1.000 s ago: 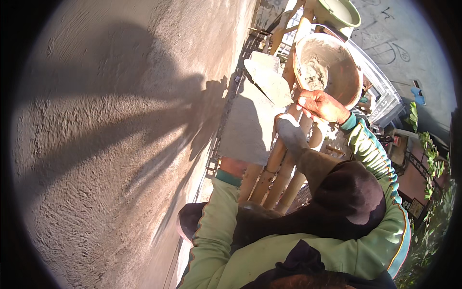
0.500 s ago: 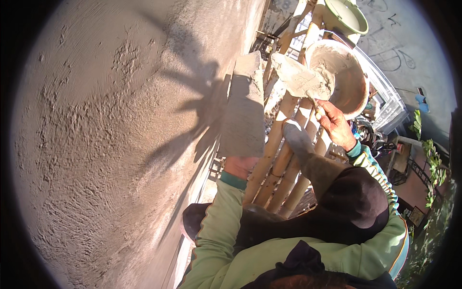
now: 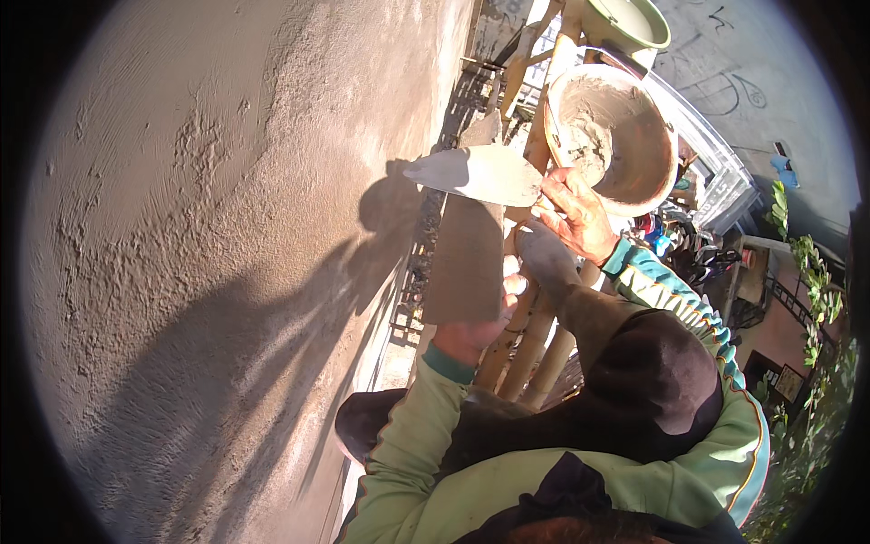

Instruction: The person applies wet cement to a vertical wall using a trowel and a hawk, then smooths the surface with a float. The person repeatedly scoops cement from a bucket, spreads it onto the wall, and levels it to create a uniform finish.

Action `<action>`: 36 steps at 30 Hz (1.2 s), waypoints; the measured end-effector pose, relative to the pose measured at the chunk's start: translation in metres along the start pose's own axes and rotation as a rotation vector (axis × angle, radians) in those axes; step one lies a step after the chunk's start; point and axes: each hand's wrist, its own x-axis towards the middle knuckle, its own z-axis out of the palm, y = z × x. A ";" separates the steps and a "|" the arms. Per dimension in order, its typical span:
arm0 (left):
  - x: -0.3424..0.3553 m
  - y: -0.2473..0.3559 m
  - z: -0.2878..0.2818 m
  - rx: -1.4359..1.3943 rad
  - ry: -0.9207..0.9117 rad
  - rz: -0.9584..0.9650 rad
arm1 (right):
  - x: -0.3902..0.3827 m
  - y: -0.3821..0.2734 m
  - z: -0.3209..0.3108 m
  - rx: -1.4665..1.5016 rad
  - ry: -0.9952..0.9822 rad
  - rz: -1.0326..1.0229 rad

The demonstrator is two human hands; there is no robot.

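My right hand grips a pointed trowel whose wet grey blade points left toward the rough plastered wall. Just above and right of that hand sits a round pan of grey mortar. My left hand holds a flat rectangular board upright beside the wall, just under the trowel blade. Both arms wear light green sleeves.
I sit on bamboo scaffold poles high up against the wall. A pale green bucket stands beyond the mortar pan. Far below to the right are railings, plants and ground clutter. My dark trousers fill the lower centre.
My right hand has come away from the mortar pan and swung the trowel left toward the wall. The board in my left hand has shifted a little lower.
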 end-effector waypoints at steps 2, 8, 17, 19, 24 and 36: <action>-0.001 -0.003 -0.007 -0.070 -0.014 -0.125 | -0.019 0.006 -0.014 -0.028 -0.028 0.030; -0.016 -0.035 -0.015 -0.276 -0.038 -0.494 | -0.050 0.019 -0.065 -0.262 -0.007 0.039; -0.036 -0.068 0.003 -1.529 0.052 -0.636 | 0.005 0.024 -0.068 -0.200 -0.130 0.119; -0.061 -0.084 0.021 -1.500 0.112 -0.839 | 0.000 0.049 -0.073 -0.131 0.010 0.054; -0.050 -0.084 0.023 -1.567 0.176 -0.796 | -0.039 0.045 -0.099 -0.157 0.189 0.263; 0.062 -0.110 0.079 -0.691 -0.138 -0.591 | -0.010 0.100 -0.159 -1.030 -0.307 0.603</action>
